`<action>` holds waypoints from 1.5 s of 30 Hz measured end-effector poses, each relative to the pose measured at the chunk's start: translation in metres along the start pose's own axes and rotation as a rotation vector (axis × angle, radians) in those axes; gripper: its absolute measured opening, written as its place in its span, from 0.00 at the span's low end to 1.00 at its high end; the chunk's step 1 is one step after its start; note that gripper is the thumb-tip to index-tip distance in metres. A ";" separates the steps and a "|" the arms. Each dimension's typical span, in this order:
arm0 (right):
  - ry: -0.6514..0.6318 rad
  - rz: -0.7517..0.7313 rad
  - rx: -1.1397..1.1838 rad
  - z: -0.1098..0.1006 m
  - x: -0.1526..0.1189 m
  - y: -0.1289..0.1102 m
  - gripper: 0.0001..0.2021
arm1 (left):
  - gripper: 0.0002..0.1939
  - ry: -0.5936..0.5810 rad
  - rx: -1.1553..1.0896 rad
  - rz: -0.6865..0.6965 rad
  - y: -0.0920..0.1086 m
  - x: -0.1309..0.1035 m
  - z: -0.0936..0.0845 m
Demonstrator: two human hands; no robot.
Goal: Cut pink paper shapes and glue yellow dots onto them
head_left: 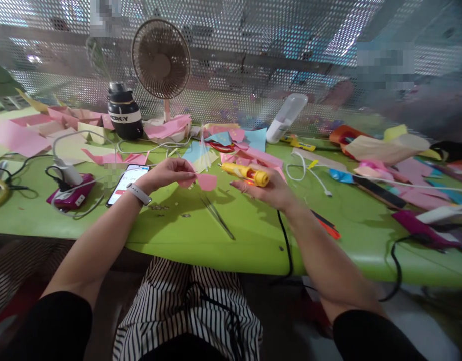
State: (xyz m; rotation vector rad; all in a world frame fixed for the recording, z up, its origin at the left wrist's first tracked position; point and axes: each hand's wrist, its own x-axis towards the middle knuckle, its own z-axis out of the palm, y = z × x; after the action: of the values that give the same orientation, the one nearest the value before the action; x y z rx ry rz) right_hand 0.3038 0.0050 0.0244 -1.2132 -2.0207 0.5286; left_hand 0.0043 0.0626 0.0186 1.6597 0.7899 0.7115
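Between the fingertips of my left hand point(175, 173) is a small pink paper piece point(207, 181), held above the green table point(159, 240). My right hand point(272, 190) is wrapped round a yellow glue gun point(246, 173), its nozzle pointing left toward the paper. A black cord point(284, 240) hangs down below that hand. Under the paper, a pair of metal tweezers point(219, 218) lies on the table. Tiny loose bits point(159, 207) are scattered below my left hand. Beside my left wrist lies a phone point(129, 181) with its screen lit.
A fan point(162, 59) and a dark jug point(124, 113) stand at the back left. Purple power strips point(75, 193) with cables sit at both sides. Pink paper sheets point(24, 138), a clear bottle point(287, 118) and a yellow cutter point(298, 143) lie further back. A perforated metal screen point(231, 65) rises behind.
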 end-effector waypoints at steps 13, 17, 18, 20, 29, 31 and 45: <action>-0.332 0.085 -0.774 -0.008 -0.005 -0.002 0.14 | 0.11 0.164 0.043 0.071 -0.001 0.003 -0.006; -0.575 -0.202 -0.632 0.006 -0.018 -0.023 0.24 | 0.10 0.203 0.002 0.083 -0.003 0.004 -0.003; -0.629 -0.249 -0.619 0.012 -0.021 -0.027 0.24 | 0.10 0.209 -0.007 0.083 -0.003 0.005 -0.002; -0.638 -0.316 -0.642 0.023 -0.023 -0.032 0.20 | 0.09 0.215 -0.014 0.076 -0.002 0.005 -0.001; -0.508 -0.540 -0.638 0.038 -0.025 -0.026 0.23 | 0.09 0.223 -0.012 0.073 0.001 0.005 0.000; -0.513 -0.572 -0.668 0.040 -0.025 -0.025 0.16 | 0.09 0.218 -0.013 0.073 0.001 0.004 0.001; -0.464 -0.717 -0.518 0.053 -0.016 -0.016 0.12 | 0.10 0.241 -0.056 0.080 -0.003 0.007 -0.001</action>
State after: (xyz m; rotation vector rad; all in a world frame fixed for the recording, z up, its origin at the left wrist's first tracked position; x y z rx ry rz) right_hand 0.2595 -0.0162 -0.0058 -0.5528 -2.9051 -0.0958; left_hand 0.0070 0.0690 0.0165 1.5796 0.8676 0.9943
